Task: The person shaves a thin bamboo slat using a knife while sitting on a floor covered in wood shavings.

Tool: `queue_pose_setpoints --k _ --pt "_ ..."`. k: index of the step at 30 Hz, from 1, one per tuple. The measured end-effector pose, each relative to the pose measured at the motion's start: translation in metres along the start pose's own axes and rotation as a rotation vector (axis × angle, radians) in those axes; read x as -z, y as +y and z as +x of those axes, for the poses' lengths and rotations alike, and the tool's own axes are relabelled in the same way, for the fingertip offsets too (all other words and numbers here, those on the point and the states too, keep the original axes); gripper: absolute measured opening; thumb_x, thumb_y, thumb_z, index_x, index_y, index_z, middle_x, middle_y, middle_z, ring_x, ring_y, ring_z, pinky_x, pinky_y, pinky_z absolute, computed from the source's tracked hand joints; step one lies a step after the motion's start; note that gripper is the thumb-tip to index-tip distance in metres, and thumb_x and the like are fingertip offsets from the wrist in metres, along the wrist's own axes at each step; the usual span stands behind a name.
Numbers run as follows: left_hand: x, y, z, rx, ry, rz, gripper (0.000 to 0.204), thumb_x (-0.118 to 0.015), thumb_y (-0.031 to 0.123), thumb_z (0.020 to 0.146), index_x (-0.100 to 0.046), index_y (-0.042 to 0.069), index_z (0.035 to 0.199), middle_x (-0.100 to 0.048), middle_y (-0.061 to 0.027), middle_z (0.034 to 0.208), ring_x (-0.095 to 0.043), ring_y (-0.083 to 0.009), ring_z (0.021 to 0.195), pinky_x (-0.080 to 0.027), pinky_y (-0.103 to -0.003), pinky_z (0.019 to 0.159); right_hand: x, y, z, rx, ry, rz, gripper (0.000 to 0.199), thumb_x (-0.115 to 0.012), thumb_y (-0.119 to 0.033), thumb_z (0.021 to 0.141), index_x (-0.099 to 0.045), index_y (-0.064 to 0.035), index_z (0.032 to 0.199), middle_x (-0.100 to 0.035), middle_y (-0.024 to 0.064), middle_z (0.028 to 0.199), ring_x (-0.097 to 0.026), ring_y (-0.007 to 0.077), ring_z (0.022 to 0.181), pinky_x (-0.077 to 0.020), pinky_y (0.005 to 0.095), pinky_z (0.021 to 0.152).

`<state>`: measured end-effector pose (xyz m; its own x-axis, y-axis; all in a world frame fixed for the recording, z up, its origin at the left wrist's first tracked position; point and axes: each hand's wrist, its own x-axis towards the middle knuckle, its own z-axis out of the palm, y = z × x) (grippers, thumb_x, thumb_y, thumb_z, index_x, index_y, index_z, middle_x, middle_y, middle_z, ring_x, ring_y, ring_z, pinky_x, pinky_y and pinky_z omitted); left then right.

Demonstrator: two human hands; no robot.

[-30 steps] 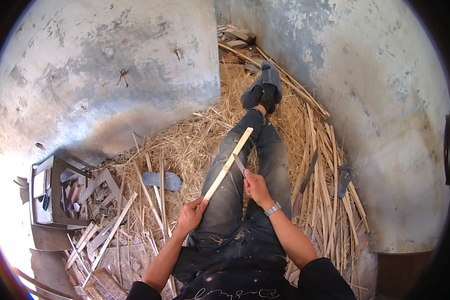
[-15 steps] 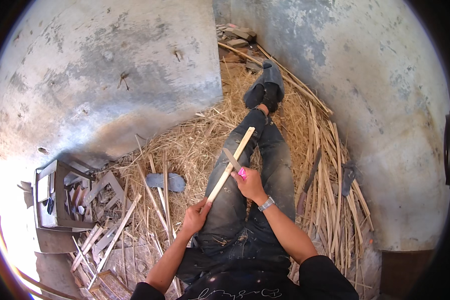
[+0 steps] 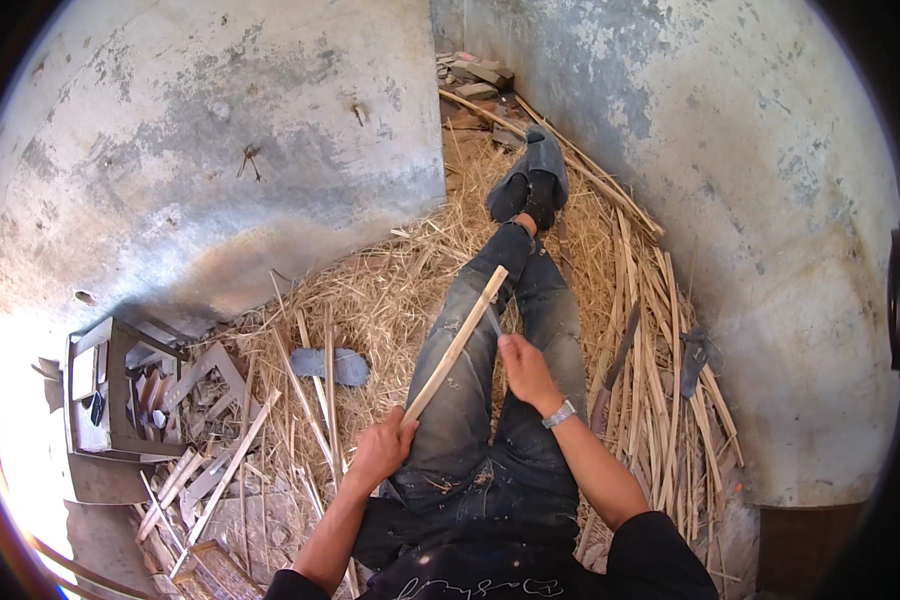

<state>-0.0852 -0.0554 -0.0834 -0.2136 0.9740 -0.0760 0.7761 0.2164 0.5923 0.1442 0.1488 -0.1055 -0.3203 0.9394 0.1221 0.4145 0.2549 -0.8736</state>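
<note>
A long pale bamboo strip (image 3: 455, 345) is held slantwise over the seated person's jeans-clad legs (image 3: 490, 390), at the centre of the frame. Its lower end is gripped in the closed left hand (image 3: 382, 448), low and left of centre; its upper end points toward the crossed feet in dark shoes (image 3: 530, 185) at upper centre. The right hand (image 3: 523, 362), a wristwatch (image 3: 558, 414) on its wrist, is closed around a small blade (image 3: 492, 320), whose tip is set against the strip's middle. Straw and split cane (image 3: 660, 360) are spread over the floor along the grey wall (image 3: 730, 200) at right. A machete-like knife (image 3: 615, 360) lies among the cane at right of centre. A low wooden stool (image 3: 120, 390) is seen at left.
</note>
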Motion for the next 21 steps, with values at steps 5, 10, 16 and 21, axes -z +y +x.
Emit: queue_pose_setpoints --k 5,10,16,21 --pt "-0.004 0.001 0.002 -0.004 -0.018 0.031 0.027 -0.058 0.032 0.104 -0.051 0.007 0.109 -0.064 -0.0258 0.065 -0.065 -0.0495 0.063 -0.05 -0.06 0.056 -0.016 -0.029 -0.014 0.06 -0.3 -0.419 0.053 -0.048 -0.051 0.104 -0.068 -0.0045 0.087 -0.067 0.0231 0.07 -0.067 0.0449 0.068 -0.0513 0.0565 0.065" --pt "-0.001 0.009 -0.006 0.039 -0.049 0.114 0.026 -0.056 0.033 0.104 -0.052 0.008 0.109 -0.064 -0.0251 0.064 -0.064 -0.0492 0.061 -0.05 -0.06 0.055 0.009 0.002 0.039 -0.004 -0.104 -0.531 0.057 -0.052 -0.053 0.101 -0.066 -0.0047 0.074 -0.065 0.0254 0.068 -0.066 0.0465 0.066 -0.0523 0.0564 0.062" --pt "-0.005 0.009 -0.002 0.051 -0.038 0.137 0.024 -0.056 0.033 0.104 -0.052 0.009 0.11 -0.064 -0.0249 0.063 -0.064 -0.0492 0.06 -0.05 -0.06 0.055 0.001 -0.025 0.009 0.204 -0.391 -0.456 0.062 -0.05 -0.053 0.102 -0.064 -0.0034 0.068 -0.063 0.0262 0.065 -0.065 0.0466 0.065 -0.0516 0.0548 0.062" --pt "-0.003 0.003 -0.008 0.045 -0.057 0.099 0.025 -0.055 0.033 0.104 -0.053 0.009 0.111 -0.064 -0.0254 0.064 -0.064 -0.0494 0.06 -0.051 -0.061 0.056 0.041 0.037 0.069 0.101 -0.121 -0.496 0.061 -0.05 -0.051 0.103 -0.066 -0.0019 0.07 -0.063 0.0272 0.066 -0.064 0.0478 0.066 -0.0493 0.0556 0.063"
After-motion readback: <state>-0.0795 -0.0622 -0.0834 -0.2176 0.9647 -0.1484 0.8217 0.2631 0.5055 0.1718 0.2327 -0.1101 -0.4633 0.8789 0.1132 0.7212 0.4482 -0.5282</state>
